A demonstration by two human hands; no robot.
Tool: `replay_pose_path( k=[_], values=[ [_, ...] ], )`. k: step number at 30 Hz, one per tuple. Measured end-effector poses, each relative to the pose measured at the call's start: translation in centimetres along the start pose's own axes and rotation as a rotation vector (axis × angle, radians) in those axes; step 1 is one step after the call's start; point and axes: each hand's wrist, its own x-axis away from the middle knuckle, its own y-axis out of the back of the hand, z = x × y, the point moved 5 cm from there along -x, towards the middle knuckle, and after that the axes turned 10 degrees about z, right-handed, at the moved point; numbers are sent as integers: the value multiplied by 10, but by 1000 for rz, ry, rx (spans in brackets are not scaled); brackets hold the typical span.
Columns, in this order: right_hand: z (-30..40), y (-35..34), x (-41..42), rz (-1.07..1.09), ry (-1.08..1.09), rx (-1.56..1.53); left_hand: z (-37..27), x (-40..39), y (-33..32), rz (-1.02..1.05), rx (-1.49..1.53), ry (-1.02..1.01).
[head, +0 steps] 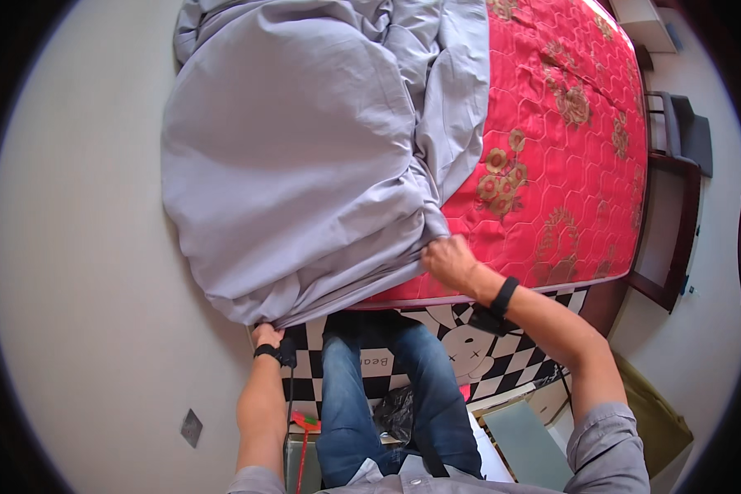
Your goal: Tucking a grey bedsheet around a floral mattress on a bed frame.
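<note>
A large grey bed sheet (296, 142) lies bunched and wrinkled over the left part of a mattress. The mattress (568, 185) has a quilted red cover with gold flower patterns, bare on its right side. My left hand (267, 335) grips the sheet's near left corner, low beside the wall. My right hand (451, 259) is closed on a gathered fold of the sheet's near edge, above the red cover. Between the two hands the near edge is pulled into a taut line. The fingertips of both hands are partly hidden by cloth.
A pale wall (86, 216) runs close along the left. Underfoot lies a black-and-white checkered mat (469, 346) with a cartoon figure. A black plastic bag (395, 414) and a red-handled broom (304, 454) are near my legs. A dark wooden frame (676, 234) and a grey chair (685, 129) stand right.
</note>
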Motion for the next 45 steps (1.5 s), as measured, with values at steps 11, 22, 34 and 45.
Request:
replay_pose_path(
  k=[11, 22, 34, 45],
  values=[
    [-273, -54, 160, -155, -718, 96, -85, -91, 65, 6, -235, -154],
    [-72, -227, 156, 172, -165, -215, 24, 51, -2, 284, -549, -130],
    [-18, -106, 315, -316, 357, -185, 301, 561, -283, 991, -1096, -696],
    [38, -98, 378, -457, 384, -339, 272, 609, -277, -192, -1073, -1502]
  ],
)
